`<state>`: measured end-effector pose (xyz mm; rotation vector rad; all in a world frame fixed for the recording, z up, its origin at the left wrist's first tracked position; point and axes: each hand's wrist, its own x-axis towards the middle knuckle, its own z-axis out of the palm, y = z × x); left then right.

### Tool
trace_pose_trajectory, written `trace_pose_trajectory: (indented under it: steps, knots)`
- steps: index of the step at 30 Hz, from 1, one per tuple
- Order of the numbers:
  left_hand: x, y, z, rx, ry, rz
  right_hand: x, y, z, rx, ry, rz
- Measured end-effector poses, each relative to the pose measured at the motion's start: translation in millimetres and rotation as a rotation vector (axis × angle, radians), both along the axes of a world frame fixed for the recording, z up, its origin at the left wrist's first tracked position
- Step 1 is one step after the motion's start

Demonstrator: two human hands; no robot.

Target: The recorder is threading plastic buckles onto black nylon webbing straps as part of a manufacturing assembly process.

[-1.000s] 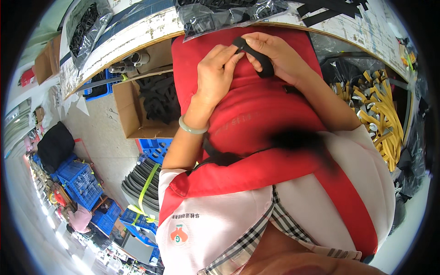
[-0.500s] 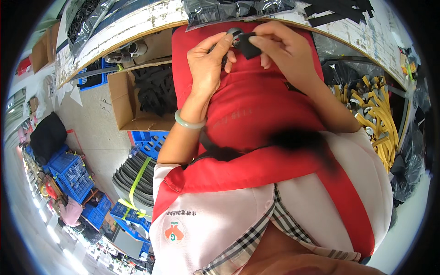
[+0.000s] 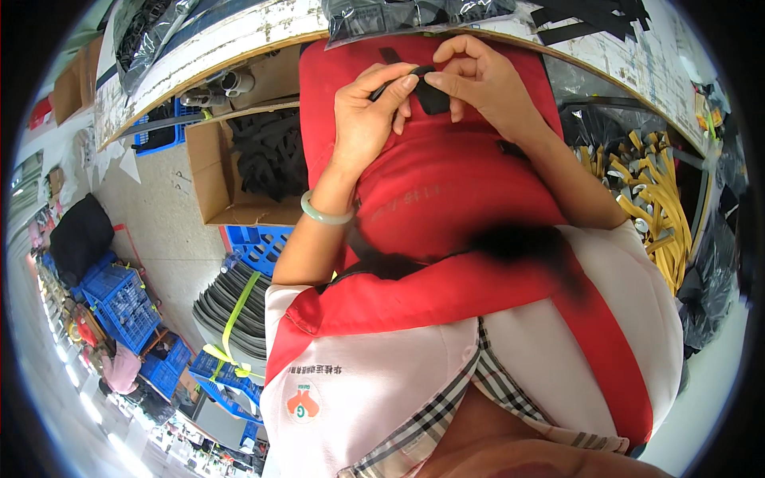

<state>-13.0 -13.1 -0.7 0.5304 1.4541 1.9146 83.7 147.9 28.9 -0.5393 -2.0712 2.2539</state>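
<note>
Over the red apron (image 3: 478,151), my left hand (image 3: 366,107) is closed, thumb and index finger pinching a small dark part that they mostly hide. A short piece of black webbing strap (image 3: 434,99) hangs from that part between my two hands. My right hand (image 3: 494,84) has its thumb pressed on the strap's upper edge, its index finger curled above, the other fingers bent loosely behind. A narrow black end (image 3: 390,55) sticks out beyond the left fingers. What the left palm holds is hidden.
Ahead runs the worn white table edge (image 3: 263,32), with a plastic bag of black parts (image 3: 418,20) and black strips (image 3: 590,16) on it. A cardboard box (image 3: 211,171) of black pieces stands left, stacked dark sheets (image 3: 235,307) nearer. Yellow straps (image 3: 661,207) lie right.
The dark ring-like part seen between my hands has turned and is now mostly covered by the left fingers. My right thumb has shifted to the strap's upper edge, its index finger lifted.
</note>
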Motion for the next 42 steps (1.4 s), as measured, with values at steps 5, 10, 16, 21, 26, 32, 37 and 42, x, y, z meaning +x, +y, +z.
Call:
trace_pose_trajectory:
  steps: [5,10,16,21,26,32,37,42]
  knots:
    - [-0.3,-3.6,-0.3,0.000,-0.032,0.023,-1.7,11.4,-18.1,-0.365,-0.100,0.091]
    - [2.3,-14.8,15.6,0.003,0.056,0.021,-5.2,10.3,-21.7,-0.545,-0.171,0.329]
    - [-30.4,-111.6,64.8,-0.271,0.089,-0.106,-10.7,10.1,-38.1,0.129,-0.016,0.028]
    - [-57.5,-217.4,66.4,-0.606,0.322,0.477,20.9,66.6,-22.4,0.879,0.122,-0.286]
    - [-63.6,-185.6,11.8,-0.142,-0.261,0.759,67.5,147.1,-49.6,1.430,0.091,-0.405]
    - [-14.4,-75.2,-1.6,-0.139,-0.259,0.158,58.3,122.5,-24.7,1.412,0.248,-0.319]
    - [-3.7,-20.2,11.3,-0.093,-0.197,-0.041,29.1,24.7,38.3,0.952,0.347,-0.196]
    - [-8.2,-8.7,11.3,-0.104,-0.165,-0.025,2.4,0.1,29.5,0.113,-0.043,0.098]
